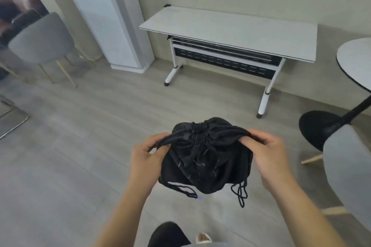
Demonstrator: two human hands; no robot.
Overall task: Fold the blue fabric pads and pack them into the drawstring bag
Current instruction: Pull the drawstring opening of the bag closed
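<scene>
At the bottom edge, below the forearms, a dark trouser leg (168,233) and a pale slipper (203,237) stand on the grey floor (70,166). Above them, both bare arms reach forward and hold a black drawstring bag (204,164) in the air between them. The left hand (145,158) pinches a strip of black fabric at the bag's upper left, thumb and fingers closed on it. The right hand (265,152) does the same at the upper right, fingers curled over the gathered cloth. The two hands are apart, one on each side of the bag, each clamped on its top edge. The mouth of the bag is drawn tight into a puckered knot midway between the hands. The body of the bag hangs full and rounded below the hands. A loop of cord (240,192) dangles under the right hand, and another loop (185,190) hangs under the left. No blue pad shows outside the bag; what is inside cannot be told.

Beyond the hands, a long white folding table (230,32) stands against the wall. Far to the left of the left hand is a grey chair (40,40) with thin legs, and behind it a tall white column (104,16). To the right of the right hand is a round white table (355,60) on a black base, with another grey chair (347,166) nearer.
</scene>
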